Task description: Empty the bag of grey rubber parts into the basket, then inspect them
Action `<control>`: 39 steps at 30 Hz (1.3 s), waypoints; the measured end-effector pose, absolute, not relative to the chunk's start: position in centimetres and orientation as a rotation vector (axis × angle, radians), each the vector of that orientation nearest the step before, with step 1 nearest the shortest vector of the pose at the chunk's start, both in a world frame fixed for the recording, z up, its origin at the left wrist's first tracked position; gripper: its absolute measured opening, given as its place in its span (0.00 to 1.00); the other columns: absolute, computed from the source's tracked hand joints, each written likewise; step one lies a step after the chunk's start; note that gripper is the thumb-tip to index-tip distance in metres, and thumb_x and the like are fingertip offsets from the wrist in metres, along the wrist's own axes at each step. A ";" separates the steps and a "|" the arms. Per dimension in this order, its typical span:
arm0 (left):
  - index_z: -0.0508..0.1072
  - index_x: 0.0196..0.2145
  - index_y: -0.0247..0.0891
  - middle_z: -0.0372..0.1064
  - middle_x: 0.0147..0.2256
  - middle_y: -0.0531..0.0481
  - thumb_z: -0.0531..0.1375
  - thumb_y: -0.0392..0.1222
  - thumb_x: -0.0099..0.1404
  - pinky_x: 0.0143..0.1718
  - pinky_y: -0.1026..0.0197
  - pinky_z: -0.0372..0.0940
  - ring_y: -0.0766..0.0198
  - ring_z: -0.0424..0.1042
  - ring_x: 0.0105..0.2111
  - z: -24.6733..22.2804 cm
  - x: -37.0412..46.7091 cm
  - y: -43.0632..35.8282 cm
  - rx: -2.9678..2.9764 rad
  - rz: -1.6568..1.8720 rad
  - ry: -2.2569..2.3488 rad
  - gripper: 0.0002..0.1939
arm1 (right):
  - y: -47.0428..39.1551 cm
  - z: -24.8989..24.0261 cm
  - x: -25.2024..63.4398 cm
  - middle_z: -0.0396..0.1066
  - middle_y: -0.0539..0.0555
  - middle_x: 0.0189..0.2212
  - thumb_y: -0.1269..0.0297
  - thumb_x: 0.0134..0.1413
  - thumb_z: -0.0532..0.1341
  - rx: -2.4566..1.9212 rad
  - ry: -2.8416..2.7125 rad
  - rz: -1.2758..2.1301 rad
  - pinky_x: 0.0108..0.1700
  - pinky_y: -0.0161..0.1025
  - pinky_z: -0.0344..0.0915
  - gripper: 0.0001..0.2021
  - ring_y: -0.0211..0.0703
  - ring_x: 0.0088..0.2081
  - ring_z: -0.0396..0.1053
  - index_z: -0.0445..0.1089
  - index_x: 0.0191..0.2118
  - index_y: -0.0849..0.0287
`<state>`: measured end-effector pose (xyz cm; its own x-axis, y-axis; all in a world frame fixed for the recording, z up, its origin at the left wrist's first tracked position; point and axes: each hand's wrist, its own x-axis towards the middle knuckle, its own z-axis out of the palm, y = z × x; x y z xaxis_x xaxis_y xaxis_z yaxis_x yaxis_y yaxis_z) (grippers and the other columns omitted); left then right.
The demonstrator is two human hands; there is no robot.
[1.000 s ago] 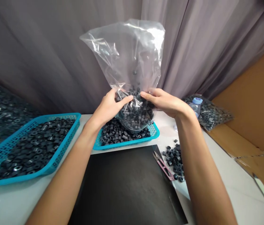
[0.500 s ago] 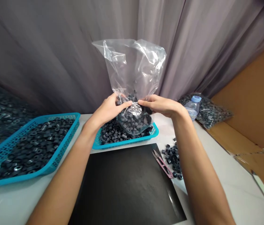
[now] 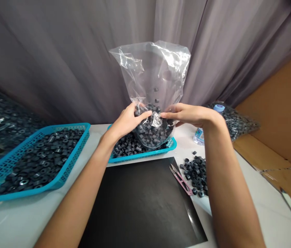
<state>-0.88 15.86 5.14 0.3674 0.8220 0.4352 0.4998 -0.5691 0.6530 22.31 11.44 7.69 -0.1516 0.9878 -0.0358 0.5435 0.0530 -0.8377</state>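
A clear plastic bag stands upright with its wide top open, its lower part filled with small dark ring-shaped pieces. My left hand grips the bag's left side, thumb across the front. On the opposite side my right hand holds it too, thumb pressed to the front near the other thumb. The fingers behind the bag are partly hidden. Below the bag lies a small blue basket of the same pieces, partly covered by it. A few pieces show higher up inside the bag.
A larger blue basket of dark pieces stands left, beside a big filled bag. In front lies a black mat with pink thread snips on its edge. Loose pieces, a water bottle and another filled bag are right.
The bag and both hands have shifted slightly right in view. My right hand has moved a little away from the left, and some pieces now show higher inside the bag.
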 end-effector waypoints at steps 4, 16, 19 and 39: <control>0.73 0.52 0.41 0.76 0.52 0.47 0.63 0.54 0.66 0.56 0.52 0.65 0.52 0.73 0.53 4.6 -0.2 16.0 2.239 1.078 1.062 0.21 | 11.6 7.4 22.7 0.77 0.59 0.44 0.52 0.61 0.66 -1.499 -1.769 1.032 0.40 0.46 0.76 0.13 0.49 0.41 0.74 0.75 0.38 0.58; 0.72 0.50 0.40 0.76 0.49 0.47 0.62 0.54 0.67 0.53 0.53 0.67 0.52 0.75 0.50 4.5 -1.3 15.8 2.192 1.122 1.092 0.20 | 12.3 7.4 21.8 0.72 0.55 0.30 0.54 0.59 0.67 -1.386 -1.766 0.997 0.37 0.41 0.78 0.13 0.43 0.34 0.70 0.75 0.29 0.57; 0.71 0.50 0.40 0.76 0.49 0.46 0.61 0.53 0.68 0.54 0.52 0.66 0.52 0.74 0.51 4.0 -0.7 15.8 2.192 1.128 1.068 0.18 | 12.1 7.3 22.0 0.73 0.55 0.33 0.55 0.61 0.66 -1.393 -1.728 0.993 0.39 0.41 0.78 0.12 0.43 0.36 0.71 0.76 0.31 0.57; 0.74 0.48 0.38 0.75 0.47 0.45 0.66 0.49 0.63 0.51 0.50 0.67 0.51 0.74 0.47 7.3 -4.8 15.3 2.130 1.137 1.264 0.19 | 13.7 6.0 16.6 0.72 0.56 0.36 0.55 0.70 0.54 -1.224 -1.718 0.776 0.39 0.43 0.73 0.15 0.43 0.35 0.69 0.70 0.36 0.58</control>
